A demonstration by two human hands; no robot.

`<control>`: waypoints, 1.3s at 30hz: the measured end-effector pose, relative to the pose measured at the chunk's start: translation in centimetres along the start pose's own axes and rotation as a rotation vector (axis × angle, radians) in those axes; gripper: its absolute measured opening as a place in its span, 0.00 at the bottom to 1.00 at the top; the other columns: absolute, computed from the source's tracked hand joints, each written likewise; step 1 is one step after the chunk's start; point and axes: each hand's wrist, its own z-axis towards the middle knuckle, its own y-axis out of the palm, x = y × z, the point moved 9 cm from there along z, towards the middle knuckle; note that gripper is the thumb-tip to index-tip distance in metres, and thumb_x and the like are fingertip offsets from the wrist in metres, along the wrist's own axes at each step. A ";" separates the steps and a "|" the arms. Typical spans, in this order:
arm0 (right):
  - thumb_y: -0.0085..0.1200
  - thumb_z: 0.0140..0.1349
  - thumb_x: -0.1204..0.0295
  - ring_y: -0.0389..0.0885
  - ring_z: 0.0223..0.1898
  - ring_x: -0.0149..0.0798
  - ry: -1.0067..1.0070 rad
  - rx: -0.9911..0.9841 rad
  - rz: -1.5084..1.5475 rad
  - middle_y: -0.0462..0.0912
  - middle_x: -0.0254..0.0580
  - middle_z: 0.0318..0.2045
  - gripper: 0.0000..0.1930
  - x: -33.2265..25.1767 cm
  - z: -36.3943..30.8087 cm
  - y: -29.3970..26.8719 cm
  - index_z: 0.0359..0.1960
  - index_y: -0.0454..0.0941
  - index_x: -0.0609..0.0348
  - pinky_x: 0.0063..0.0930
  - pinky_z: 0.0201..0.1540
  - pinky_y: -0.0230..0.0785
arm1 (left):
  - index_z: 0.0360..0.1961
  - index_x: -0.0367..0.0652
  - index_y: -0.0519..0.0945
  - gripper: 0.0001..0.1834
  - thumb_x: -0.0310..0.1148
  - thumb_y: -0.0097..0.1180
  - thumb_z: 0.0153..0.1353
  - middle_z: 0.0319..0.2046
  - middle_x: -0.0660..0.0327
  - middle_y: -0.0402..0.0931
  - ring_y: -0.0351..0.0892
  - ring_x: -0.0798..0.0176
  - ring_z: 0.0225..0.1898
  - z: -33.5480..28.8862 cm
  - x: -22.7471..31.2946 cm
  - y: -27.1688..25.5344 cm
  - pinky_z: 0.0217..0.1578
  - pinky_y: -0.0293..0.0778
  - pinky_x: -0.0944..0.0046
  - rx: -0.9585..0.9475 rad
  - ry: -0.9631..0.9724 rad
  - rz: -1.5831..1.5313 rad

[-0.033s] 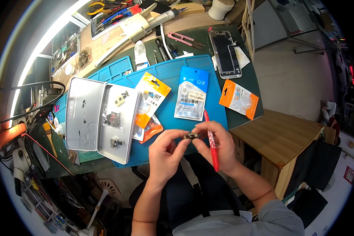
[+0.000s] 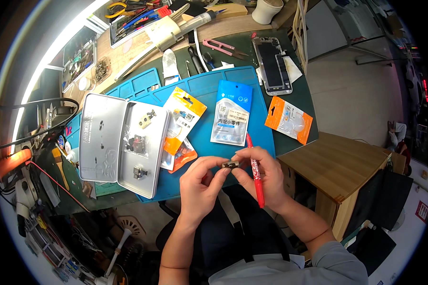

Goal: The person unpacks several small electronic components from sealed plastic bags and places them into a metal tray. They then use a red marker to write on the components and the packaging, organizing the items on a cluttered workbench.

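Through the head view, I identify the workpiece, a small dark-and-beige component, positioned between the fingertips of both hands, at the near edge of the blue mat. The left hand pinches its left end between thumb and index finger. The right hand grips the opposite end in the same manner and also retains a red pen, angled across the fingers.

To the left of the hands, I note a metal tin with its lid open. Its base contains a beige part, a clear bag of dark pieces and a metal part.

A blue-and-white packet lies beyond the hands. On the table, a phone screen assembly lies near an orange packet
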 end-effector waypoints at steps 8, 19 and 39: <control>0.62 0.64 0.82 0.82 0.44 0.28 0.119 -0.063 0.243 0.81 0.39 0.43 0.18 1.4 -0.3 0.6 0.55 0.74 0.62 0.24 0.46 0.77 | 0.47 0.37 0.85 0.13 0.22 0.68 0.60 0.34 0.66 0.81 0.61 0.79 0.22 -0.2 -0.5 -0.1 0.23 0.58 0.75 0.003 0.026 0.003; 0.66 0.59 0.83 0.84 0.40 0.35 -0.049 -0.011 -0.054 0.83 0.42 0.40 0.21 0.7 1.6 1.4 0.54 0.78 0.60 0.25 0.42 0.78 | 0.52 0.40 0.84 0.18 0.21 0.69 0.59 0.37 0.64 0.83 0.63 0.79 0.22 -0.5 -2.9 -1.3 0.23 0.61 0.75 0.202 -0.075 -0.168; 0.63 0.67 0.67 0.81 0.25 0.36 -0.398 -0.083 -0.133 0.84 0.45 0.29 0.12 -1.6 3.8 1.0 0.38 0.82 0.65 0.26 0.28 0.72 | 0.48 0.42 0.84 0.17 0.24 0.69 0.57 0.33 0.61 0.79 0.80 0.59 0.30 -0.3 0.0 -0.7 0.29 0.76 0.63 0.394 0.248 0.479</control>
